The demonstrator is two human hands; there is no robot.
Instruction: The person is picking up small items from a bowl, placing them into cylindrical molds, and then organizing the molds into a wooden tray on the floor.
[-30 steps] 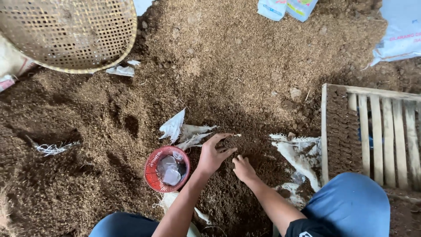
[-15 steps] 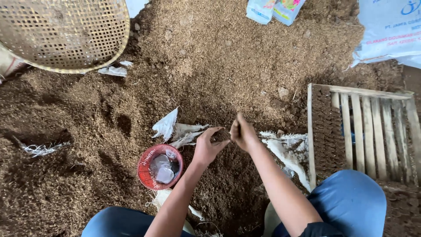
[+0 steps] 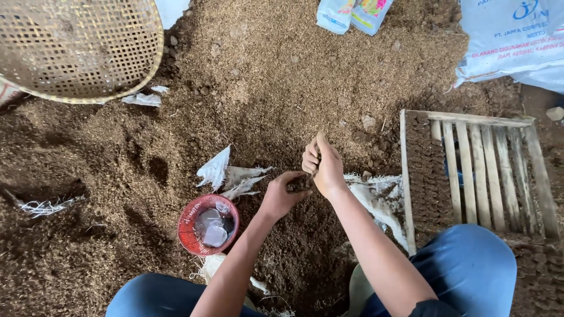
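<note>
My left hand (image 3: 281, 195) and my right hand (image 3: 323, 165) meet above a dug patch of dark soil (image 3: 305, 246). The left fingers pinch a small dark clump (image 3: 301, 184) where the two hands touch. My right hand is curled into a loose fist just above it; what lies inside the fist is hidden. A small red basket (image 3: 189, 226) with clear plastic pieces inside sits on the soil left of my left forearm. Torn white sack scraps (image 3: 226, 173) lie just beyond the basket. My knees in blue trousers (image 3: 470, 264) frame the bottom.
A wooden slatted frame (image 3: 479, 170) packed with soil plugs lies at the right. A round woven bamboo tray (image 3: 76, 47) is at the top left. White printed sacks (image 3: 511, 35) and small packets (image 3: 349, 14) lie at the top. Brown husk litter covers the ground.
My right hand has risen off the soil and closed into a fist against my left hand. The left hand's fingers have pinched together. The view has shifted slightly.
</note>
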